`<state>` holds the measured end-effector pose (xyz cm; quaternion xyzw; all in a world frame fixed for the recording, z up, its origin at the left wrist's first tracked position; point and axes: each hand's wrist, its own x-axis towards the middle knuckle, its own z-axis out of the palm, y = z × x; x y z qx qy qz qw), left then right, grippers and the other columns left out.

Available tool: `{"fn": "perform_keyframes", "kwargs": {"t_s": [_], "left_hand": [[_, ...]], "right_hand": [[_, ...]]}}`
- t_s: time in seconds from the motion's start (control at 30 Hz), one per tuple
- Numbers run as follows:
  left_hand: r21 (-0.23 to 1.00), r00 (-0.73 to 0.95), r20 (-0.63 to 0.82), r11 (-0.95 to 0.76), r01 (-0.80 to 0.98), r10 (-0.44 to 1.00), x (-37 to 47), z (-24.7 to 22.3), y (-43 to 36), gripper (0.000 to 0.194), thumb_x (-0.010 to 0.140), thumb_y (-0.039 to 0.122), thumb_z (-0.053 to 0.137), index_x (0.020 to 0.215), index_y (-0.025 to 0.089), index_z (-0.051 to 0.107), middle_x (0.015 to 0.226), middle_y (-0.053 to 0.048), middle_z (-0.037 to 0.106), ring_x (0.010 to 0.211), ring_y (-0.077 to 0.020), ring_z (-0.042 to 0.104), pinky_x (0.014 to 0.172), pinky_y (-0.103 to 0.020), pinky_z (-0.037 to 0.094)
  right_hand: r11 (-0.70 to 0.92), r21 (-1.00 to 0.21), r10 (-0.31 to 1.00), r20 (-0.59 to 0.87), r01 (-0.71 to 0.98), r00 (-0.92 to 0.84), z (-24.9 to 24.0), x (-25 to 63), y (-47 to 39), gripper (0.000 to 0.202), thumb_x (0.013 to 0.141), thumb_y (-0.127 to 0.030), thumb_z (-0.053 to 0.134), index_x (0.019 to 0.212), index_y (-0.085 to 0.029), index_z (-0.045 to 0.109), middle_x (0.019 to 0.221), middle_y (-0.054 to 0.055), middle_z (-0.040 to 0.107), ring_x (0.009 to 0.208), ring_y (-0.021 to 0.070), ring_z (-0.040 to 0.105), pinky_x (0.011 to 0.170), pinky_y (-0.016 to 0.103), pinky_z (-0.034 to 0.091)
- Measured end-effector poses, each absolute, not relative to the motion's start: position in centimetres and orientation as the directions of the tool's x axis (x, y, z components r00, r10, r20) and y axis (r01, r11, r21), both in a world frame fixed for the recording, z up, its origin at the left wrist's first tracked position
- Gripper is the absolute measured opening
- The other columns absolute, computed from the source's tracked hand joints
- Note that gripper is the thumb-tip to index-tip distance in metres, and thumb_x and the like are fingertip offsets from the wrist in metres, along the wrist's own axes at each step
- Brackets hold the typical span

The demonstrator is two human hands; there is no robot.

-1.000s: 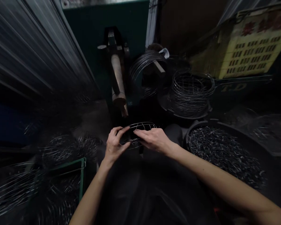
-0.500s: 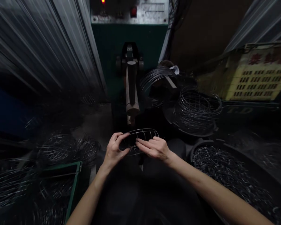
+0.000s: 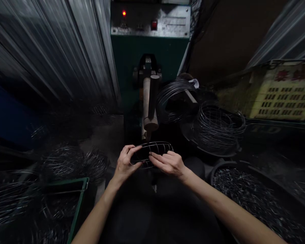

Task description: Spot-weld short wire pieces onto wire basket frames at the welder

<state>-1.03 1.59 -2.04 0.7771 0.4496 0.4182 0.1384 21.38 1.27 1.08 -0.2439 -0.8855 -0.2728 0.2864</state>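
Note:
A round wire basket frame (image 3: 157,146), made of thin metal rings joined by short cross wires, is held low in front of the machine. My left hand (image 3: 125,162) grips its left side, thumb below and fingers over the upper ring. On the right side, my right hand (image 3: 169,162) is closed around the wires, its index finger stretched along the near side. Just beyond the frame, the machine's thick cylindrical electrode arm (image 3: 149,105) points down toward it, with a gap between them. Dim light hides the frame's underside.
The green machine (image 3: 152,47) has a lit red lamp. Wire rings (image 3: 220,117) lie in a dark basin at right, and a tub (image 3: 218,162) of short metal pieces stands nearer. A yellow crate (image 3: 284,98) is far right. At lower left stands a green crate (image 3: 78,210) with wire parts.
The view has tilted and shifted, so the machine and containers appear lower and slightly further right. Both hands keep their hold on the wire frame, almost unchanged.

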Motion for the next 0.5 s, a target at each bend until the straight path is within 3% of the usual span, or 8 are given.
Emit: {"fn": "perform_keyframes", "kwargs": {"t_s": [0.5], "left_hand": [[0.526, 0.284, 0.552, -0.591, 0.611, 0.784, -1.6, -3.0, 4.4, 0.054, 0.072, 0.019, 0.068, 0.123, 0.024, 0.051, 0.112, -0.009, 0.049, 0.106, -0.0235, 0.052, 0.091, -0.042, 0.048]], "right_hand": [[0.702, 0.39, 0.244, 0.654, 0.596, -0.716, -0.2, 21.0, 3.5, 0.018, 0.088, -0.014, 0.057, 0.101, -0.019, 0.068, 0.112, 0.003, 0.067, 0.056, 0.0084, 0.048, 0.053, 0.028, 0.033]]}}
